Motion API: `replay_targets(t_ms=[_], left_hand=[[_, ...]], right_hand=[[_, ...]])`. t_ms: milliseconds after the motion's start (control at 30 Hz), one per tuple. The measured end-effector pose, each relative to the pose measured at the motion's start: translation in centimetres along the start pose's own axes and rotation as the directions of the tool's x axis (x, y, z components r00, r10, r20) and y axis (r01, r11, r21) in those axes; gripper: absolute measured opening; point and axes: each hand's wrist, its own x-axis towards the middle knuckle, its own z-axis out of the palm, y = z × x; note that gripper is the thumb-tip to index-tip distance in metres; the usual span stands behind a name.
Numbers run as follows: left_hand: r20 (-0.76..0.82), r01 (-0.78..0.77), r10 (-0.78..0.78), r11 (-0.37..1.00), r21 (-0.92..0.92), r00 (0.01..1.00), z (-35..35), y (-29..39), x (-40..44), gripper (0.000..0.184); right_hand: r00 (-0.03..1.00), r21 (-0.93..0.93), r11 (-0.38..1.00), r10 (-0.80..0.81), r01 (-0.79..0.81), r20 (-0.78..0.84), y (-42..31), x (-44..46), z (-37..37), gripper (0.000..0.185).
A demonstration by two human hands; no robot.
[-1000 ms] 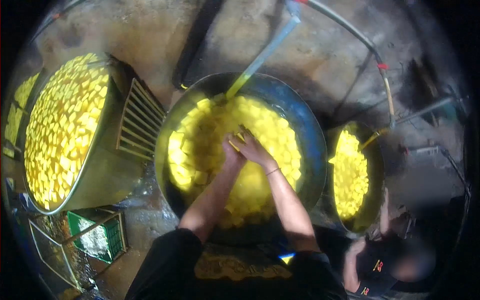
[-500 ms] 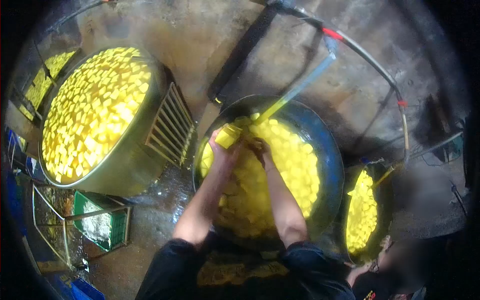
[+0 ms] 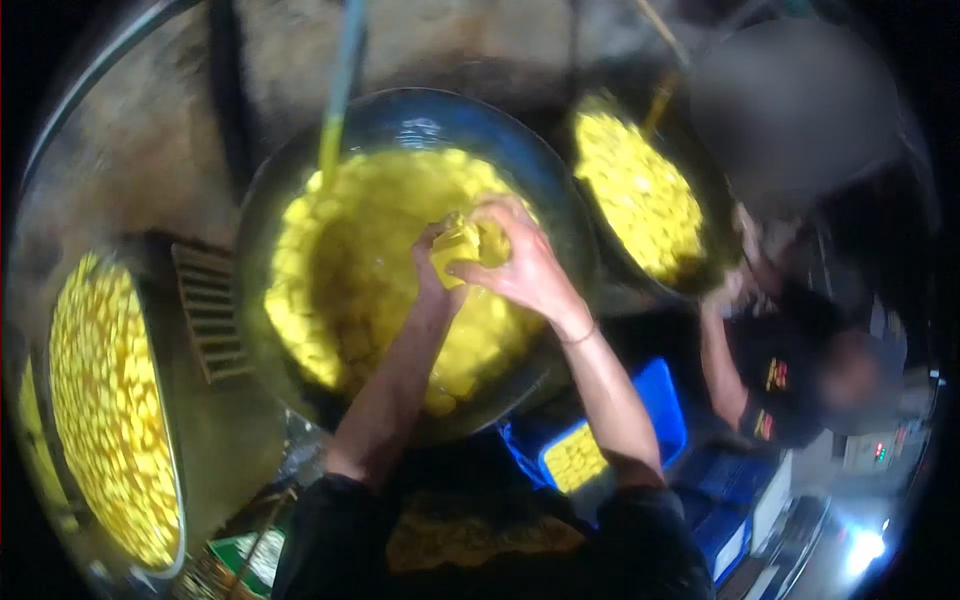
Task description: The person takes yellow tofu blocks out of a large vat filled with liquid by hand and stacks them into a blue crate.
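Note:
Both hands are over a wide dark pan (image 3: 560, 190) full of yellow blocks in yellow liquid. My left hand (image 3: 437, 262) is wrapped round several yellow blocks (image 3: 457, 250), held in a small stack above the liquid. Curved over the same blocks from the right is my right hand (image 3: 512, 255), its thumb pressed on their near side and its fingers around the far side. Parts of the blocks are hidden by the fingers.
A large vat (image 3: 110, 415) of yellow pieces stands at the left, beside a slatted wooden rack (image 3: 212, 312). A blue pipe (image 3: 343, 90) reaches into the pan. A smaller pan (image 3: 640, 190), a blue crate (image 3: 660, 400) and a co-worker (image 3: 775, 365) are at the right.
The view has turned rightward, bringing the blue crate into sight. My right hand has gone from lying beside the left, fingers down, to closing on the blocks. The left hand still holds them.

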Motion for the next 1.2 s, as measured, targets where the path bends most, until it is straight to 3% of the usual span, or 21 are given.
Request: replay_targets(t_ms=[67, 100, 133, 267, 300, 333, 400, 467, 533, 600, 667, 700, 733, 767, 800, 867, 933, 1033, 1100, 1167, 1200], left_hand=[[0.259, 0.173, -0.14, 0.979, -0.11, 0.956, 2.8, -3.9, -0.4, 0.032], [0.346, 0.209, -0.182, 0.977, -0.044, 0.921, 4.2, -5.8, -1.4, 0.034], [0.288, 0.154, -0.152, 0.988, 0.016, 0.945, 5.8, -8.3, -2.9, 0.04], [0.224, 0.433, -0.426, 0.901, 0.016, 0.877, 12.3, -17.2, -10.2, 0.059], [0.15, 0.552, -0.57, 0.821, 0.146, 0.808, 12.6, -19.4, -12.4, 0.06], [0.262, 0.635, -0.687, 0.727, 0.263, 0.678, 10.8, -22.4, -13.7, 0.067], [-0.032, 0.677, -0.75, 0.576, 0.459, 0.66, 9.5, -26.8, -16.8, 0.076], [-0.247, 0.688, -0.737, 0.38, 0.618, 0.629, 5.8, -30.7, -18.0, 0.082], [-0.29, 0.633, -0.697, 0.298, 0.714, 0.656, 1.8, -32.4, -17.5, 0.083], [-0.216, 0.57, -0.679, 0.353, 0.742, 0.702, 2.4, -31.1, -16.6, 0.077], [-0.089, 0.517, -0.719, 0.402, 0.755, 0.689, 2.5, -28.6, -14.7, 0.062], [-0.068, 0.47, -0.692, 0.41, 0.782, 0.719, 3.9, -26.9, -14.2, 0.058], [-0.045, 0.419, -0.663, 0.418, 0.806, 0.748, 5.4, -25.2, -13.8, 0.053], [0.0, 0.393, -0.647, 0.463, 0.794, 0.763, 6.1, -23.6, -13.0, 0.053], [0.046, 0.366, -0.627, 0.511, 0.778, 0.778, 6.6, -22.0, -12.3, 0.053], [0.177, 0.186, -0.511, 0.58, 0.793, 0.841, 8.9, -18.3, -10.9, 0.052], [0.168, 0.079, -0.356, 0.585, 0.807, 0.919, 11.1, -14.3, -8.4, 0.051], [0.143, -0.079, -0.117, 0.435, 0.897, 0.983, 11.4, -7.3, -4.4, 0.046], [0.111, -0.097, -0.079, 0.165, 0.982, 0.991, 8.7, -3.4, -3.1, 0.038], [0.055, -0.084, -0.167, -0.174, 0.981, 0.985, 4.2, -1.1, -2.9, 0.034], [0.009, -0.089, -0.236, -0.332, 0.939, 0.972, 1.3, -0.7, -3.1, 0.035]], right_hand=[[0.981, -0.137, 0.983, 0.1, -0.124, -0.167, 1.4, -2.5, -2.4, 0.077], [0.967, -0.097, 0.963, 0.249, -0.253, -0.054, 1.8, -4.4, -4.4, 0.087], [0.956, -0.003, 0.956, 0.293, -0.293, 0.028, 2.1, -6.4, -6.2, 0.088], [0.912, 0.401, 0.853, 0.399, -0.334, -0.089, 1.7, -18.2, -11.8, 0.069], [0.853, 0.485, 0.776, 0.511, -0.402, -0.11, 1.7, -21.9, -12.4, 0.065], [0.786, 0.566, 0.691, 0.607, -0.449, -0.118, 1.7, -25.7, -12.9, 0.06], [0.606, 0.734, 0.491, 0.784, -0.47, -0.136, 2.4, -33.2, -11.2, 0.055], [0.391, 0.951, 0.235, 0.909, -0.203, -0.141, 4.7, -39.6, -6.2, 0.05], [0.301, 0.997, -0.003, 0.953, 0.075, -0.02, 9.0, -45.5, 0.2, 0.053], [0.25, 0.984, -0.082, 0.967, 0.158, 0.041, 13.3, -49.9, 5.4, 0.043], [0.406, 0.975, -0.196, 0.903, 0.104, 0.138, 16.5, -51.8, 9.0, 0.041], [0.416, 0.971, -0.212, 0.897, 0.106, 0.151, 18.3, -52.1, 11.3, 0.041], [0.343, 0.831, 0.079, 0.929, -0.55, 0.138, 19.7, -51.9, 13.2, 0.037], [0.267, 0.235, 0.233, 0.956, -0.944, 0.125, 21.1, -51.8, 15.1, 0.035], [0.21, -0.137, 0.222, 0.973, -0.965, 0.101, 21.9, -51.7, 16.9, 0.034], [0.117, -0.307, 0.141, 0.989, -0.941, 0.094, 23.4, -53.1, 20.4, 0.033], [0.064, -0.386, 0.112, 0.989, -0.916, 0.134, 24.4, -54.8, 22.1, 0.032], [0.054, -0.46, 0.141, 0.979, -0.877, 0.198, 25.5, -56.3, 20.1, 0.032], [0.025, -0.499, 0.14, 0.973, -0.855, 0.229, 25.8, -55.7, 16.0, 0.031], [0.094, -0.346, 0.096, 0.995, -0.933, 0.024, 23.8, -50.4, 8.7, 0.031], [0.22, -0.161, 0.195, 0.963, -0.967, -0.153, 21.5, -46.3, 4.8, 0.031]])
